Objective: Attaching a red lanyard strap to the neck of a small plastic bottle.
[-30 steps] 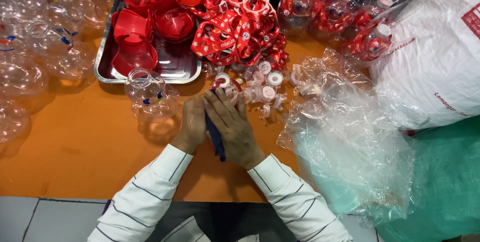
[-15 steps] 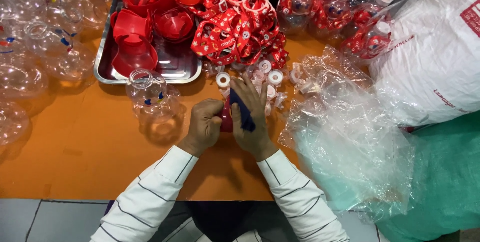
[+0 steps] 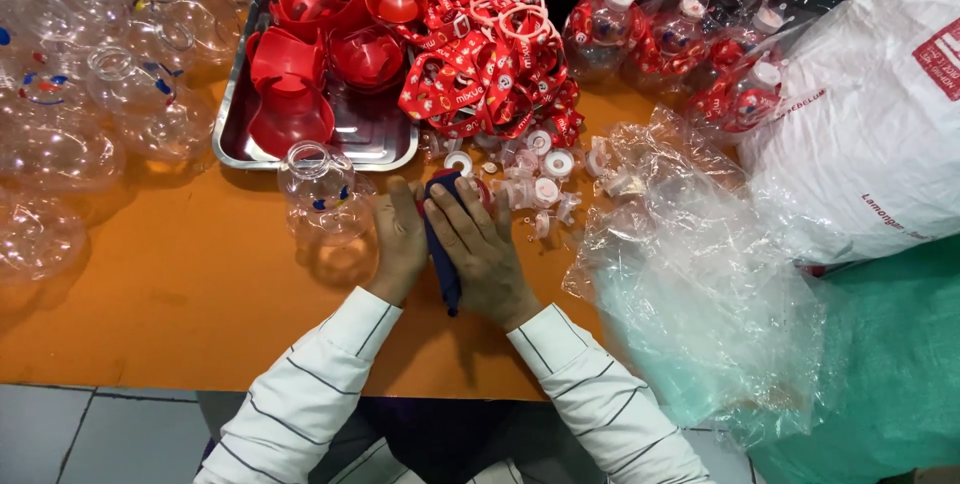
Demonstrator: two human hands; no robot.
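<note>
Both hands [image 3: 455,244] grip dark blue cloth [image 3: 443,264]; steel tray [image 3: 232,134] holds red plastic cups [image 3: 290,74].

A small assembly workshop. Beyond the right hand [image 3: 480,249], the orange counter [image 3: 180,314] carries clear bottles [image 3: 80,94], a tray [image 3: 232,134] of red parts and bagged goods [image 3: 690,39].

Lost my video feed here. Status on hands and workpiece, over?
Left hand and right hand both closed on dark blue cloth. Clear round plastic bottle just left. Small white caps scattered ahead.

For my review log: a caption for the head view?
Both hands press a dark blue cloth on an orange table beside a clear bottle.
</note>
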